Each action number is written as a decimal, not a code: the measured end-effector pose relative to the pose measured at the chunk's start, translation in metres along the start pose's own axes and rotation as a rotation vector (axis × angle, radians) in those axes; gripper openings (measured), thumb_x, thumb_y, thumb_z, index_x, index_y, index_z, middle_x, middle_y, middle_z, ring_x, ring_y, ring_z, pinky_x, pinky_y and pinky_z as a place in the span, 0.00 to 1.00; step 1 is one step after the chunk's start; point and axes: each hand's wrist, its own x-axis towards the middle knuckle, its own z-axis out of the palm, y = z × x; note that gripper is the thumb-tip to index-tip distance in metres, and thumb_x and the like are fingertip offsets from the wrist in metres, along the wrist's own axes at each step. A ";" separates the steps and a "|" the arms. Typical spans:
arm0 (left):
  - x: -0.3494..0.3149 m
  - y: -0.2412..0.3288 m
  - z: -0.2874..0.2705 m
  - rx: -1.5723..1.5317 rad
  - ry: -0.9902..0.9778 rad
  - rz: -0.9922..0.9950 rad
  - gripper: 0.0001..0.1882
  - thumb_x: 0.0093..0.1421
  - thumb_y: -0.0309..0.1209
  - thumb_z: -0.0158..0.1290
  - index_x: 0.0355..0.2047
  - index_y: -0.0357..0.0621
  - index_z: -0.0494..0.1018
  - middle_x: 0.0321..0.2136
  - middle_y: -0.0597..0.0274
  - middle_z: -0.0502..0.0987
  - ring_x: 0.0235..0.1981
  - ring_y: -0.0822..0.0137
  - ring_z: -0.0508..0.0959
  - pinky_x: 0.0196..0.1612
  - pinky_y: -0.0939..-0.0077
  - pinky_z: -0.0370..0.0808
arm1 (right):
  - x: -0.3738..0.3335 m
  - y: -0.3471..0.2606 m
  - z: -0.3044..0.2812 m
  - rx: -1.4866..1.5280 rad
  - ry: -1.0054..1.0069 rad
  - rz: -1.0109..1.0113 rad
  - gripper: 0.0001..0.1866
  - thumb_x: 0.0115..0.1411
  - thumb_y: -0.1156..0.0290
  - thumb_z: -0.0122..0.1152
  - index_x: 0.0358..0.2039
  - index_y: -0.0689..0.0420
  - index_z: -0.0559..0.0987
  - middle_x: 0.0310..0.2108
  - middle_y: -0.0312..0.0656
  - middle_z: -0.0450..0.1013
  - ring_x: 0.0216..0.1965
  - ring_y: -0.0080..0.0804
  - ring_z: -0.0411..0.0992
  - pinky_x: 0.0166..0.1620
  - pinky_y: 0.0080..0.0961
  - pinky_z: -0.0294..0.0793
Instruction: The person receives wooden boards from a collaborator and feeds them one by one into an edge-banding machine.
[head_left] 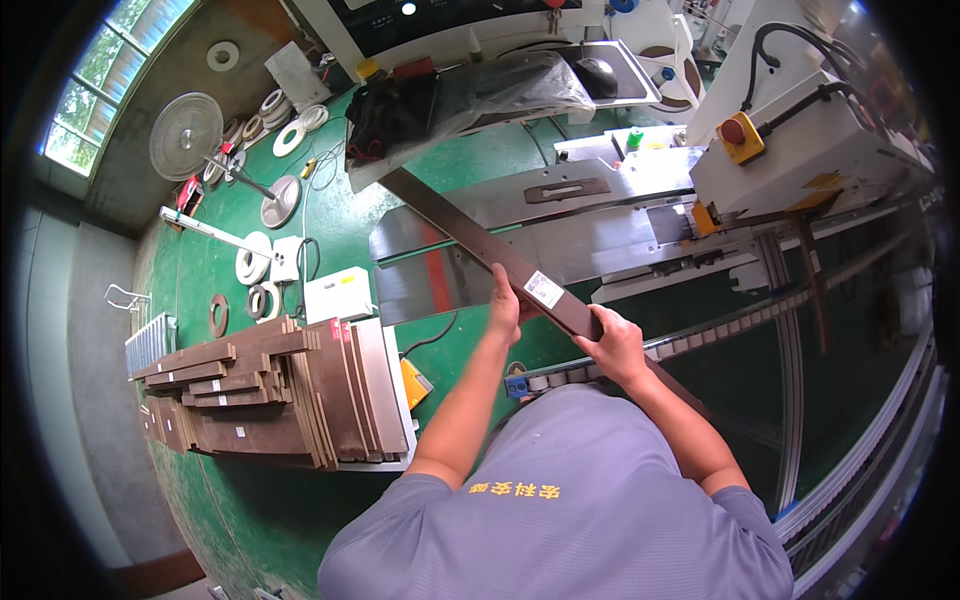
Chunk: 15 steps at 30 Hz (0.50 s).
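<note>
A long, narrow brown board (pixel 455 222) with a white label (pixel 543 290) on its upper face slants across the space in front of my body. My left hand (pixel 507 306) is at its near edge, thumb up along the side and fingers passing underneath out of sight. Farther right, my right hand (pixel 614 345) grips the same edge, thumb and fingers curled over it. Past the board lies the grey metal table (pixel 590 250) of a machine, and the board's far end reaches over its left part.
Stacked brown boards (pixel 250 400) stand at the left. A fan (pixel 187 137) and edge-band rolls (pixel 253 258) are on the green floor. A machine head with a red button (pixel 733 131) is at the right, with a roller rail (pixel 720 330) below. A plastic-covered shelf (pixel 500 95) holds a mouse.
</note>
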 end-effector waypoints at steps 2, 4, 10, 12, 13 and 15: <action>-0.003 0.016 -0.006 0.007 -0.004 0.019 0.46 0.57 0.75 0.30 0.48 0.46 0.73 0.41 0.58 0.81 0.41 0.61 0.82 0.48 0.61 0.78 | 0.001 -0.006 0.003 -0.007 0.020 0.013 0.29 0.45 0.64 0.74 0.47 0.60 0.75 0.40 0.50 0.77 0.39 0.48 0.77 0.42 0.37 0.77; 0.004 0.031 -0.024 -0.047 0.015 0.061 0.41 0.62 0.69 0.34 0.49 0.43 0.71 0.40 0.54 0.81 0.39 0.58 0.82 0.46 0.61 0.80 | 0.002 -0.009 -0.002 -0.025 0.037 0.018 0.29 0.45 0.65 0.73 0.47 0.60 0.75 0.40 0.50 0.77 0.39 0.48 0.77 0.42 0.36 0.77; 0.049 0.080 -0.074 0.266 0.134 0.242 0.19 0.65 0.35 0.53 0.50 0.35 0.66 0.34 0.51 0.80 0.33 0.60 0.83 0.33 0.71 0.82 | -0.024 0.007 -0.061 -0.088 0.083 0.057 0.29 0.43 0.69 0.73 0.48 0.59 0.76 0.42 0.49 0.77 0.42 0.46 0.77 0.44 0.34 0.78; 0.080 0.075 -0.121 0.612 0.345 0.428 0.15 0.64 0.34 0.53 0.44 0.35 0.68 0.31 0.52 0.79 0.30 0.61 0.82 0.33 0.69 0.82 | -0.043 0.010 -0.079 -0.062 0.104 0.086 0.28 0.42 0.70 0.73 0.47 0.60 0.76 0.41 0.49 0.77 0.41 0.47 0.77 0.44 0.34 0.77; 0.080 0.075 -0.116 0.653 0.373 0.450 0.15 0.64 0.35 0.53 0.43 0.35 0.68 0.31 0.52 0.79 0.30 0.62 0.82 0.33 0.69 0.82 | -0.056 0.014 -0.087 -0.067 0.114 0.119 0.28 0.42 0.70 0.73 0.47 0.60 0.77 0.41 0.49 0.77 0.41 0.47 0.77 0.44 0.34 0.77; 0.045 0.092 -0.064 0.605 0.343 0.424 0.17 0.64 0.38 0.54 0.42 0.35 0.69 0.32 0.51 0.78 0.31 0.63 0.81 0.34 0.70 0.82 | -0.091 0.023 -0.103 -0.076 0.115 0.196 0.28 0.41 0.71 0.73 0.46 0.61 0.77 0.41 0.50 0.77 0.41 0.48 0.77 0.43 0.34 0.77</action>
